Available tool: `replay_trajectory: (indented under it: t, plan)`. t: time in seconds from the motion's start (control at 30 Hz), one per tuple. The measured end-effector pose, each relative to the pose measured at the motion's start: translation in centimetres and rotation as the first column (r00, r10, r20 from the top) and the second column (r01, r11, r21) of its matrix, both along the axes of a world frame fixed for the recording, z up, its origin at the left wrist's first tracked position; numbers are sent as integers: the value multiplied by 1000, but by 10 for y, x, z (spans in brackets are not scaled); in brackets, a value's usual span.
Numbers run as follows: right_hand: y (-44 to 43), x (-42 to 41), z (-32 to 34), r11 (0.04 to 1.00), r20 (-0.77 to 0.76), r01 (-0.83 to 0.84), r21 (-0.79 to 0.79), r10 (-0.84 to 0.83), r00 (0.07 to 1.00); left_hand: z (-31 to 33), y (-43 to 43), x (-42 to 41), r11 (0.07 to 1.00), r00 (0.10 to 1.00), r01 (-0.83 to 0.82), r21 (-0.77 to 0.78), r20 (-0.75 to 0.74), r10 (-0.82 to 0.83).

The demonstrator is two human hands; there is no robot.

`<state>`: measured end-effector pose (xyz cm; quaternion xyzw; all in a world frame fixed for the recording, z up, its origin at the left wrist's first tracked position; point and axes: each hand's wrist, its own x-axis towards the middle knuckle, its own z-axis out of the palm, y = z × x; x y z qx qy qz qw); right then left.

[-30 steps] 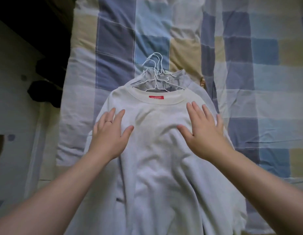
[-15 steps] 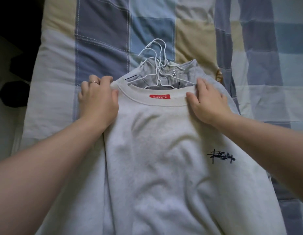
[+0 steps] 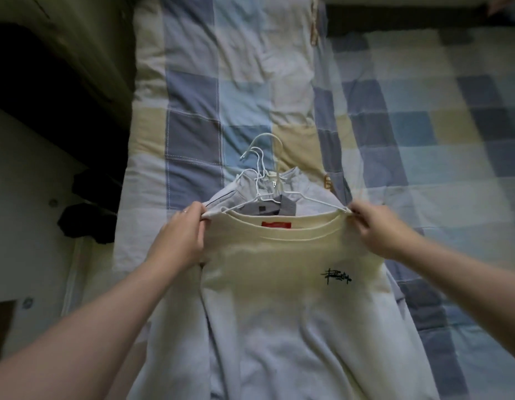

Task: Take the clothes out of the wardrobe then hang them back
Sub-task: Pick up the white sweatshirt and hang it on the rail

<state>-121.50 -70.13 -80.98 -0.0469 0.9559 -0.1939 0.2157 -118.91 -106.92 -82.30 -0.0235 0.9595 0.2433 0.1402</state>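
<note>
On the bed (image 3: 423, 125), over a folded quilt (image 3: 221, 82) with blue, grey and beige squares, a small pile of clothes lies on white wire hangers (image 3: 258, 174). The hooks of the hangers are together and point away from the person. The top piece is a cream sweatshirt (image 3: 279, 298), lying flat with its front up and its collar toward the far end of the bed. Inside the collar there is a red label (image 3: 276, 225), and on the chest a small black logo (image 3: 337, 277) in handwriting style. The wire of one hanger shows inside the open collar, going from one shoulder to the other. Under the sweatshirt, near the hooks, grey clothes (image 3: 250, 194) come out, one of them with a zip.

The left hand (image 3: 187, 235) holds the left shoulder of the sweatshirt, the fingers curled around the edge of the cloth just beside the collar. A ring (image 3: 185, 210) is on one finger of this hand. The right hand (image 3: 374, 226) pinches the other shoulder, at the end of the hanger wire, with the fingertips closed on the cloth. Between the two hands the collar is pulled wide and a little lifted from the pile. The lower part of the sweatshirt rests on the quilt, between the two forearms.

At the left of the bed, some dark things (image 3: 86, 223) lie on the pale floor (image 3: 28, 174); what they are, I cannot tell.
</note>
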Motion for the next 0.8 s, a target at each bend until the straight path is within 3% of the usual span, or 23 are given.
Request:
replay_trajectory:
  t: [0.07,0.27,0.47,0.63,0.8]
  plan:
    - [5,29,43,1000,16,1,-5,-1,1000,32,-4,14,997,998,60,49,-4,-60]
    - [21,128,165,994,-125,104,-40,-108,986,119,2,67,971,978,206,122,2,-208]
    - [45,212,256,973,-236,228,-36,-230,944,204,29,99,912,964,262,317,-38,-263]
    - [72,285,305,916,-314,387,-108,-401,860,255,78,120,840,962,264,474,-69,-264]
    - [113,365,324,799,-287,587,-133,-597,749,300,167,152,730,956,274,626,-99,-275]
